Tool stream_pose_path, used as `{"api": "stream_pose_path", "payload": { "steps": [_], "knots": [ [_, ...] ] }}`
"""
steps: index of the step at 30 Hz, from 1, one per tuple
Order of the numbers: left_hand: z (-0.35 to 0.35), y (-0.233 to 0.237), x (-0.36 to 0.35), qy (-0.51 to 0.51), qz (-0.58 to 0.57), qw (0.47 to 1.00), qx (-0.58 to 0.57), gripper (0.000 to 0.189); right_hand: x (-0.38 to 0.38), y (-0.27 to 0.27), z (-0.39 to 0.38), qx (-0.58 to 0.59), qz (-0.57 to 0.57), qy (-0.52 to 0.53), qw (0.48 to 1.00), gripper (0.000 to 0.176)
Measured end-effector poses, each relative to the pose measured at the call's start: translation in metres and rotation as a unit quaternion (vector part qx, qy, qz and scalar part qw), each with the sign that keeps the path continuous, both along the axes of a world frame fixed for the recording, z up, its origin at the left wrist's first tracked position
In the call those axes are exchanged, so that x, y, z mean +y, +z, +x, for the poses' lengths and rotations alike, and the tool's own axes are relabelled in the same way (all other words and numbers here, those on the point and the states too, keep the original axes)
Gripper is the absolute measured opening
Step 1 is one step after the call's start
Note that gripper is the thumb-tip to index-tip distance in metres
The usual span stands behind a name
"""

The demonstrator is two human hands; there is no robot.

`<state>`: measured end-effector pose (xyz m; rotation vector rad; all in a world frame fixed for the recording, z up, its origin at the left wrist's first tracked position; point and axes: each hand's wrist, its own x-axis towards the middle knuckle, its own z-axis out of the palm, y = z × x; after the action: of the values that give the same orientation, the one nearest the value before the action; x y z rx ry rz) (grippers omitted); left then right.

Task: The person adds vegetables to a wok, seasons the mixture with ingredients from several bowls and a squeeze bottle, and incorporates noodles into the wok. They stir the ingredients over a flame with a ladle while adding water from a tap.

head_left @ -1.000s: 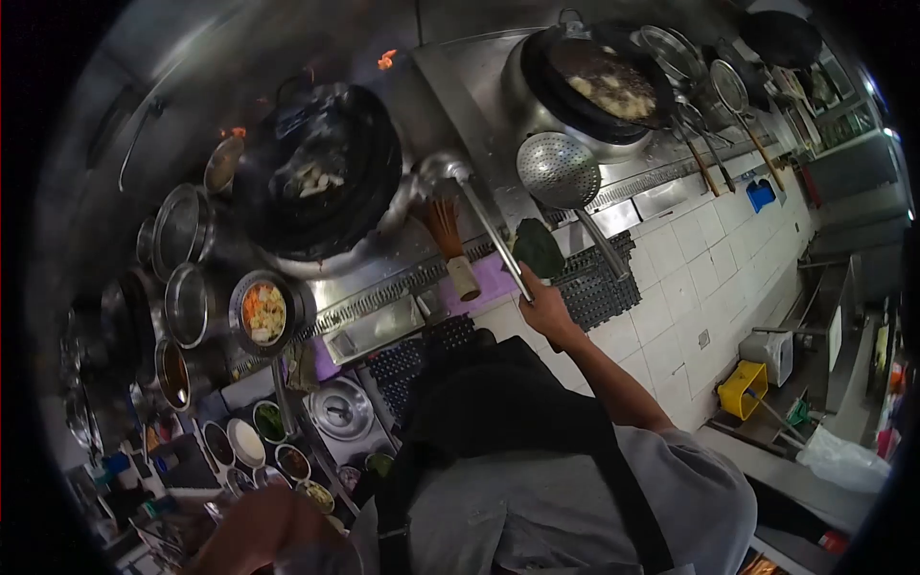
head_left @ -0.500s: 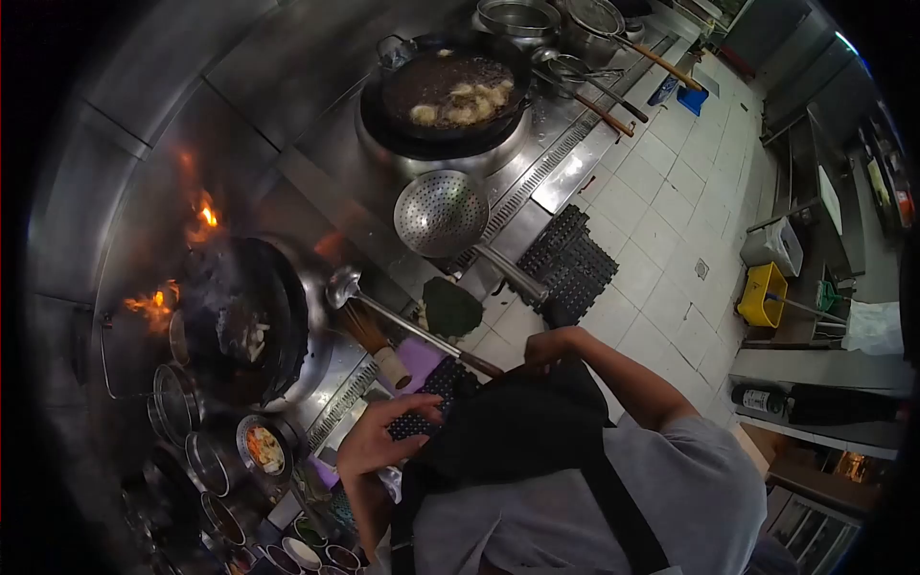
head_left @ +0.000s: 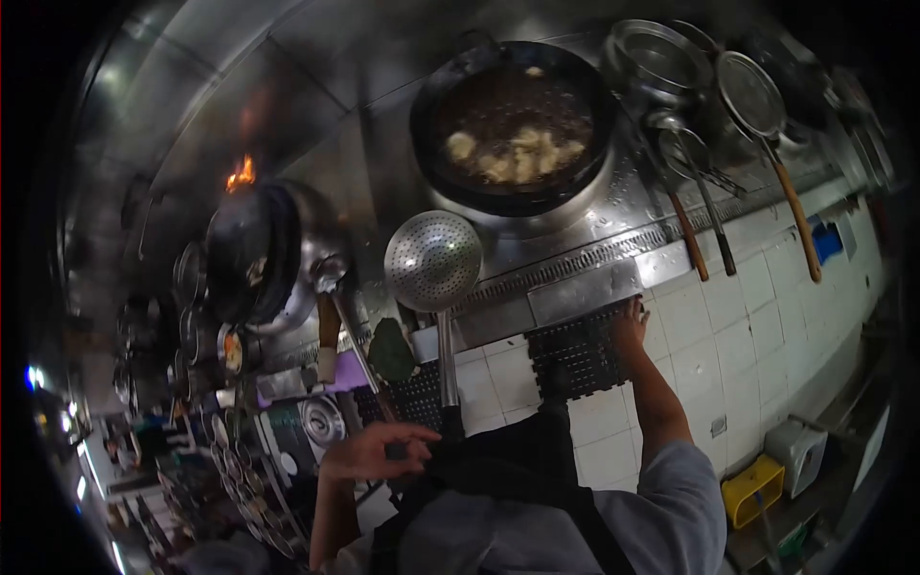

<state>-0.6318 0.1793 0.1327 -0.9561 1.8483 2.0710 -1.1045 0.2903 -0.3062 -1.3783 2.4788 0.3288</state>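
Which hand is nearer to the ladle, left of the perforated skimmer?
Left. The left hand is just below the handle end of the ladle; the right hand is farther off, beyond the skimmer, near the counter.

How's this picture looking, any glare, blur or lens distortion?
Head view: wide-angle curvature with black corners; dim overall, with the flame standing out brightly; glare on the perforated ladle; lower left soft and murky, small items there hard to make out.

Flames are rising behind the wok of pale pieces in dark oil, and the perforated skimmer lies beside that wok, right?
No, the head view shows the flames at the other wok, to the left. The perforated skimmer lies beside the wok of pale pieces in dark oil.
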Motion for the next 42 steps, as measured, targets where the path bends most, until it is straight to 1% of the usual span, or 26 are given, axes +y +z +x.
{"api": "stream_pose_path", "payload": {
  "steps": [3, 5, 6, 7, 8, 10, 11, 12, 13, 14, 15, 16, 18, 20, 22, 24, 26, 29, 30, 32, 34, 36, 38, 39, 41, 42],
  "knots": [
    [-0.005, 0.000, 0.017, 0.086, -0.009, 0.996, -0.012, 0.050, 0.002, -0.016, -0.010, -0.065, 0.078, -0.022, 0.995, 0.092],
    [0.001, -0.003, 0.030, 0.135, -0.007, 0.991, -0.003, 0.051, -0.010, -0.004, -0.020, -0.145, 0.112, -0.045, 0.982, 0.109],
    [0.004, -0.006, 0.034, 0.116, -0.014, 0.993, 0.016, 0.050, -0.014, 0.010, -0.024, -0.182, 0.119, -0.059, 0.974, 0.114],
    [0.007, -0.008, 0.039, 0.091, -0.022, 0.995, 0.038, 0.050, -0.017, 0.020, -0.019, -0.194, 0.106, -0.083, 0.972, 0.112],
    [0.012, -0.009, 0.047, 0.114, -0.030, 0.992, 0.044, 0.050, -0.018, 0.029, -0.014, -0.205, 0.093, -0.108, 0.968, 0.110],
    [0.028, -0.010, 0.063, 0.128, -0.031, 0.990, 0.046, 0.050, -0.006, -0.007, 0.013, -0.228, 0.030, -0.111, 0.967, 0.106],
    [0.041, -0.011, 0.073, 0.150, -0.039, 0.987, 0.052, 0.050, 0.004, -0.019, 0.051, -0.193, -0.046, -0.029, 0.980, 0.086],
    [0.055, -0.013, 0.084, 0.167, -0.037, 0.984, 0.053, 0.049, 0.011, -0.058, 0.076, -0.319, -0.047, 0.089, 0.942, 0.068],
    [0.071, -0.015, 0.096, 0.182, -0.033, 0.981, 0.053, 0.049, 0.014, -0.118, 0.116, -0.430, 0.016, 0.122, 0.895, 0.055],
    [0.088, -0.017, 0.109, 0.197, -0.038, 0.978, 0.058, 0.049, 0.008, -0.030, 0.187, -0.622, 0.151, -0.102, 0.761, 0.060],
    [0.106, -0.019, 0.120, 0.207, -0.033, 0.977, 0.028, 0.049, -0.003, 0.038, 0.250, -0.707, 0.208, -0.135, 0.662, 0.058],
    [0.126, -0.022, 0.131, 0.215, -0.029, 0.976, 0.000, 0.048, -0.013, 0.053, 0.300, -0.768, 0.264, -0.102, 0.575, 0.051],
    [0.169, -0.035, 0.156, 0.245, -0.061, 0.967, 0.019, 0.048, -0.036, 0.098, 0.390, -0.810, 0.202, -0.108, 0.540, 0.047],
    [0.216, -0.039, 0.184, 0.283, -0.091, 0.954, 0.037, 0.048, -0.067, 0.101, 0.450, -0.887, 0.171, -0.125, 0.411, 0.043],
    [0.267, -0.037, 0.210, 0.323, -0.125, 0.937, 0.046, 0.046, -0.090, 0.133, 0.498, -0.856, 0.109, -0.224, 0.454, 0.029],
    [0.321, -0.040, 0.243, 0.385, -0.158, 0.909, 0.037, 0.044, -0.096, 0.147, 0.533, -0.677, -0.073, -0.092, 0.727, 0.024],
    [0.368, -0.048, 0.285, 0.455, -0.179, 0.872, 0.022, 0.043, -0.094, 0.176, 0.549, -0.667, -0.147, -0.153, 0.714, 0.024],
    [0.436, -0.070, 0.346, 0.625, -0.168, 0.761, 0.038, 0.034, -0.055, 0.175, 0.558, -0.656, -0.232, -0.053, 0.716, 0.024],
    [0.457, -0.076, 0.361, 0.639, -0.167, 0.750, 0.037, 0.034, -0.042, 0.178, 0.558, -0.658, -0.252, -0.024, 0.710, 0.023],
    [0.495, -0.084, 0.383, 0.734, -0.136, 0.663, 0.055, 0.027, -0.020, 0.214, 0.574, -0.737, -0.181, -0.063, 0.648, 0.019],
    [0.537, -0.086, 0.386, 0.768, -0.129, 0.626, 0.050, 0.022, -0.032, 0.246, 0.605, -0.713, -0.202, -0.040, 0.670, 0.016],
    [0.578, -0.087, 0.379, 0.819, -0.188, 0.540, 0.043, 0.019, -0.056, 0.261, 0.638, -0.690, -0.224, -0.019, 0.688, 0.014],
    [0.624, -0.104, 0.368, 0.856, -0.211, 0.463, 0.085, 0.017, -0.089, 0.267, 0.675, -0.583, -0.305, 0.071, 0.750, 0.013],
    [0.647, -0.110, 0.362, 0.862, -0.211, 0.454, 0.085, 0.017, -0.102, 0.269, 0.699, -0.584, -0.299, 0.080, 0.750, 0.013],
    [0.690, -0.123, 0.355, 0.929, -0.176, 0.280, 0.168, 0.015, -0.127, 0.269, 0.744, -0.607, -0.244, 0.138, 0.744, 0.013],
    [0.713, -0.132, 0.354, 0.933, -0.174, 0.269, 0.164, 0.015, -0.132, 0.279, 0.777, -0.607, -0.235, 0.145, 0.745, 0.013]
  ]
}}
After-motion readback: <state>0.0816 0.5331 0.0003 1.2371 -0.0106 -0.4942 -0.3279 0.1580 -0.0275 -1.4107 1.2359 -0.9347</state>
